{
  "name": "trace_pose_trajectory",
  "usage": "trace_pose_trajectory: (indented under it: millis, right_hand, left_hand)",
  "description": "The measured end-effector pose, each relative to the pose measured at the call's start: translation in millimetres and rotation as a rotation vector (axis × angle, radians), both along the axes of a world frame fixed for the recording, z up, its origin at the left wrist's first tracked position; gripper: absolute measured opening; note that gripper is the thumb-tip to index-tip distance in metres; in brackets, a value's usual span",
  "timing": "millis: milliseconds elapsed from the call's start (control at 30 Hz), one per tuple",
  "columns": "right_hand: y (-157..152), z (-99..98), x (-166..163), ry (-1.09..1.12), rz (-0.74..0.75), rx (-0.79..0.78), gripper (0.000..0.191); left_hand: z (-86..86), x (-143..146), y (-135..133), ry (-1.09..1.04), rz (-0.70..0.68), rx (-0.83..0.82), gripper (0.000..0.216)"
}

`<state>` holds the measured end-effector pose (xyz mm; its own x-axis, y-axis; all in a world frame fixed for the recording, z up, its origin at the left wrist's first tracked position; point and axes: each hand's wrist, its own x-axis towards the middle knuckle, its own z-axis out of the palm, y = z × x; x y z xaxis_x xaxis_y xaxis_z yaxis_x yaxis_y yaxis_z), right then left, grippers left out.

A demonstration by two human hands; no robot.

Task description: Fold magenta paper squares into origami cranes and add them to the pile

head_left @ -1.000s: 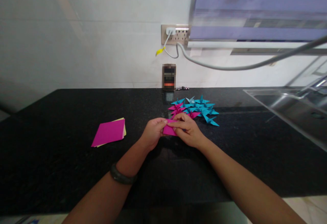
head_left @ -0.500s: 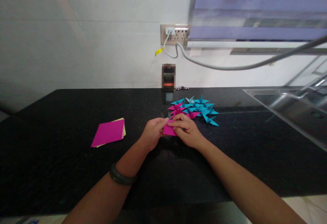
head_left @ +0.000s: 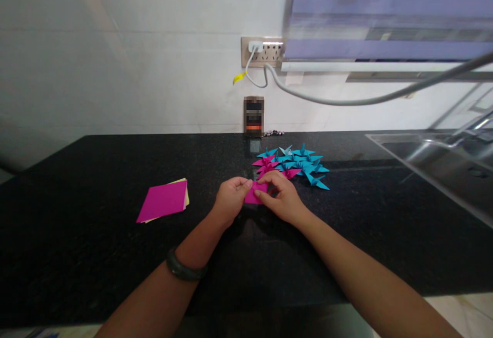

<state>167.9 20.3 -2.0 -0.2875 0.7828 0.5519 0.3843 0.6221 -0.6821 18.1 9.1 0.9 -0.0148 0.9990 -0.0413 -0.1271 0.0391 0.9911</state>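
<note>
A small folded piece of magenta origami paper (head_left: 254,197) is held between my two hands over the dark counter. My left hand (head_left: 230,199) pinches its left side, thumb on top. My right hand (head_left: 283,196) grips the right side between thumb and fingers, which curve over the paper's upper edge. Just beyond my hands lie several folded paper cranes, blue ones (head_left: 304,161) and a few magenta ones (head_left: 266,162); my right hand partly hides the nearest. Off to the left rests a stack of square paper (head_left: 164,199), magenta on top with yellow showing beneath.
The black speckled counter (head_left: 96,256) runs to a tiled wall. A phone-like device (head_left: 254,117), its screen blurred, leans there beside a beaded strand (head_left: 274,133). A grey cable (head_left: 327,100) hangs from the socket (head_left: 269,53). At right is a metal sink (head_left: 435,158).
My right hand's fingers have lifted and spread from lying across the paper to its right edge, uncovering more of it. My left hand stays nearly in place.
</note>
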Motion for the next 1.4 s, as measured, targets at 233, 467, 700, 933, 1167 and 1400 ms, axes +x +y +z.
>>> trace_pose_trajectory:
  millis: [233,467,700,933,1167,1400]
  right_hand:
    - [-0.5,-4.1,-1.8,-0.061,-0.021,-0.21,0.032]
    - [2.8,-6.6,-5.5,0.142,0.08,-0.491,0.024]
    - [1.0,-6.0,-6.9,0.15,0.04,-0.573,0.027]
    - [3.3,-7.5,-4.6,0.172,0.087,-0.605,0.027]
    - [0.4,-0.9,-4.9,0.318,0.136,-0.745,0.028]
    - [-1.3,2.8,-6.3,0.423,0.138,-0.806,0.028]
  left_hand:
    - [-2.6,1.3,0.6,0.14,0.004,0.099,0.017]
    - [-8.7,-0.3,2.4,0.242,0.011,0.171,0.018]
    - [-3.7,-0.4,0.5,0.321,0.057,0.245,0.017]
    - [-5.1,-1.1,1.8,0.373,0.09,0.287,0.018]
    - [-3.6,-0.7,0.6,0.37,0.087,0.28,0.018]
    - [-4.8,-0.9,1.0,0.398,0.094,0.296,0.019]
